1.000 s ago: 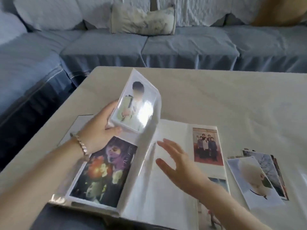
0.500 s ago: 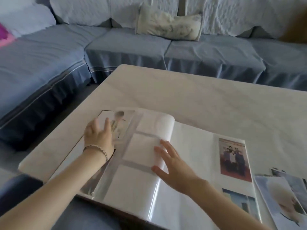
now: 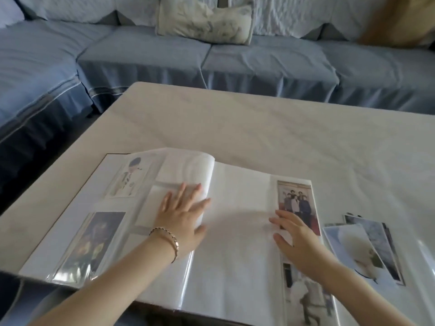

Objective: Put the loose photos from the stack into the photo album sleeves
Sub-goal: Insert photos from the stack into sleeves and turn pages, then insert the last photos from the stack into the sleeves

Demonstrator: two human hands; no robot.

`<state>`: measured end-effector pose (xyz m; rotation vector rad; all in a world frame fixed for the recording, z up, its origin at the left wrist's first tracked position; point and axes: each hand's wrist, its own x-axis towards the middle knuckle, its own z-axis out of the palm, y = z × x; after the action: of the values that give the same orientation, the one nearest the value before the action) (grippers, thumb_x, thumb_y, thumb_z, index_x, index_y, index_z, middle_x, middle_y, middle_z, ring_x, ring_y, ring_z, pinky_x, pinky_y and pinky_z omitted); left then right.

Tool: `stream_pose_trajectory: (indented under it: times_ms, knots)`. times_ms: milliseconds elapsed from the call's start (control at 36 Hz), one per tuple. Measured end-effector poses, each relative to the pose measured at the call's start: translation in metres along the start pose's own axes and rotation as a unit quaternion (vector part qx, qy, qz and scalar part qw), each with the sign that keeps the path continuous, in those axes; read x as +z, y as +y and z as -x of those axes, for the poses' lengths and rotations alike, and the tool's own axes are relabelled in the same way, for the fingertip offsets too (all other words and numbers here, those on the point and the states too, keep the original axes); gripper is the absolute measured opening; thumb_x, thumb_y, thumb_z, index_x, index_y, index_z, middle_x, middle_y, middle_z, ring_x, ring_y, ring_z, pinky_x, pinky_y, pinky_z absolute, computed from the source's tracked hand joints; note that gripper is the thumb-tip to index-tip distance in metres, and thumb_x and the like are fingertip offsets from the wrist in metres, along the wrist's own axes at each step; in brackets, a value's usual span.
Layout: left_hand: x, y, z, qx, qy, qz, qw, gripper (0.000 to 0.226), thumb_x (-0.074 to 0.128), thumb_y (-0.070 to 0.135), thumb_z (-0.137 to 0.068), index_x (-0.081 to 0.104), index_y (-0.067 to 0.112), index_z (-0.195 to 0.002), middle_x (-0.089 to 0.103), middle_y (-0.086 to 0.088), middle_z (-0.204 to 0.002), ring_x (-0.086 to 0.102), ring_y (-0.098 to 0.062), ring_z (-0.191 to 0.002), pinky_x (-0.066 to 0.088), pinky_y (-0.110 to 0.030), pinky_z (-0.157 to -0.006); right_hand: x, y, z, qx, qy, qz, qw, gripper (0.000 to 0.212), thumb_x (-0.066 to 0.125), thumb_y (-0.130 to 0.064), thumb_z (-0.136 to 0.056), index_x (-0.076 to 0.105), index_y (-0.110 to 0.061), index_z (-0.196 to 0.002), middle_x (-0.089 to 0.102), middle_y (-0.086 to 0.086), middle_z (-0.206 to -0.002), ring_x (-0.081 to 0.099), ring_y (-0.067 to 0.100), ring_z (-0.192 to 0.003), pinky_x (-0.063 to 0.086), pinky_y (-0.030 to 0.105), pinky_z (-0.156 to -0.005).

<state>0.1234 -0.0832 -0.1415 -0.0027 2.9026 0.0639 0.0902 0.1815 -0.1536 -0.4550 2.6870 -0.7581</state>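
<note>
Left hand: your left hand lies flat, fingers straight, pressing the photo album's curled page.
Right hand: your right hand is released, fingers spread, seemingly touching the album's right side.
Loose photos: stacked on the counter, just right of the album.

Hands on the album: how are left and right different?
The left hand wears a bracelet; the right hand wears none. The left hand presses the album's curved page; the right hand is spread over the right page beside the group photo. Both have straight fingers, holding nothing.
</note>
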Motion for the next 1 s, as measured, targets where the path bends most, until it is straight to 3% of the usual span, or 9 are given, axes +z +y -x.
stream_pose_trajectory:
  times_ms: [222, 306, 389, 472, 500, 556, 639, 750, 1000]
  knots:
    - [-0.011, 0.033, 0.0, -0.094, 0.01, -0.047, 0.994, 0.052, 0.031, 0.042, -0.097, 0.017, 0.026, -0.145, -0.013, -0.016, -0.155, -0.011, -0.038, -0.142, -0.004, -0.045, -0.114, -0.015, 0.05, 0.034, 0.204, 0.078, -0.145, 0.965, 0.029, 0.057, -0.017, -0.09, 0.054, -0.018, -0.119, 0.057, 0.008, -0.116, 0.06, 0.015, -0.086, 0.051, 0.037, -0.083]
    - [-0.015, 0.056, -0.004, -0.016, 0.061, -0.012, 0.998, 0.035, 0.032, 0.038, -0.097, 0.047, 0.021, -0.123, -0.003, -0.007, -0.157, -0.006, -0.025, -0.144, 0.003, -0.036, -0.113, -0.016, 0.056, 0.044, 0.221, 0.076, -0.178, 0.956, 0.02, 0.057, -0.018, -0.09, 0.052, -0.031, -0.105, 0.065, -0.015, -0.085, 0.061, -0.004, -0.071, 0.049, 0.01, -0.059]
    - [-0.015, 0.079, -0.009, 0.043, 0.058, 0.124, 0.99, 0.03, 0.038, 0.031, -0.096, 0.056, 0.018, -0.118, 0.028, 0.001, -0.15, 0.028, -0.015, -0.136, 0.022, -0.023, -0.106, -0.019, 0.053, 0.05, 0.217, 0.079, -0.203, 0.952, 0.025, 0.057, -0.019, -0.09, 0.054, -0.03, -0.112, 0.061, -0.024, -0.073, 0.058, -0.008, -0.067, 0.041, 0.008, -0.05]
    - [-0.02, 0.102, -0.011, 0.045, 0.018, 0.244, 0.969, 0.028, 0.048, 0.026, -0.094, 0.06, 0.014, -0.116, 0.057, 0.0, -0.125, 0.053, -0.014, -0.114, 0.037, -0.019, -0.092, -0.027, 0.048, 0.052, 0.25, 0.105, -0.249, 0.93, 0.031, 0.057, -0.013, -0.09, 0.058, 0.004, -0.116, 0.066, 0.015, -0.085, 0.061, 0.027, -0.091, 0.054, 0.037, -0.073]
    - [-0.02, 0.109, -0.011, 0.046, 0.008, 0.268, 0.962, 0.028, 0.05, 0.026, -0.093, 0.06, 0.015, -0.116, 0.059, 0.0, -0.121, 0.056, -0.012, -0.109, 0.039, -0.017, -0.088, -0.03, 0.048, 0.052, 0.264, 0.115, -0.285, 0.914, 0.033, 0.057, -0.01, -0.089, 0.054, 0.014, -0.111, 0.062, 0.029, -0.093, 0.062, 0.032, -0.076, 0.05, 0.047, -0.083]
    - [-0.02, 0.121, -0.013, 0.048, -0.018, 0.313, 0.948, 0.03, 0.052, 0.03, -0.093, 0.059, 0.018, -0.119, 0.061, 0.005, -0.119, 0.057, -0.007, -0.104, 0.038, -0.013, -0.08, -0.035, 0.044, 0.055, 0.271, 0.133, -0.35, 0.887, 0.03, 0.057, -0.007, -0.088, 0.054, 0.018, -0.105, 0.058, 0.034, -0.096, 0.056, 0.026, -0.072, 0.053, 0.041, -0.08]
    - [-0.02, 0.135, -0.017, 0.044, -0.063, 0.396, 0.915, 0.033, 0.057, 0.035, -0.09, 0.055, 0.023, -0.12, 0.059, 0.007, -0.118, 0.055, -0.002, -0.095, 0.042, -0.013, -0.079, -0.04, 0.034, 0.06, 0.241, 0.14, -0.442, 0.852, 0.013, 0.059, -0.009, -0.088, 0.071, -0.01, -0.093, 0.071, 0.005, -0.076, 0.064, 0.011, -0.068, 0.05, 0.013, -0.054]
    - [-0.03, 0.15, -0.017, 0.002, -0.11, 0.545, 0.831, 0.041, 0.065, 0.056, -0.071, 0.049, 0.037, -0.104, 0.063, 0.005, -0.11, 0.062, -0.014, -0.101, 0.051, -0.04, -0.091, -0.041, 0.012, 0.064, 0.107, 0.129, -0.418, 0.893, 0.033, 0.06, -0.016, -0.087, 0.073, -0.041, -0.07, 0.072, -0.012, -0.078, 0.066, 0.0, -0.073, 0.05, 0.012, -0.064]
    - [-0.036, 0.144, -0.018, -0.046, -0.074, 0.617, 0.782, 0.011, 0.069, 0.026, -0.082, 0.065, 0.017, -0.089, 0.069, 0.001, -0.083, 0.068, -0.004, -0.065, 0.053, -0.024, -0.05, -0.022, -0.007, 0.062, 0.013, 0.175, -0.289, 0.941, 0.032, 0.07, -0.019, -0.081, 0.06, -0.048, -0.089, 0.047, -0.011, -0.087, 0.05, 0.0, -0.075, 0.046, 0.014, -0.077]
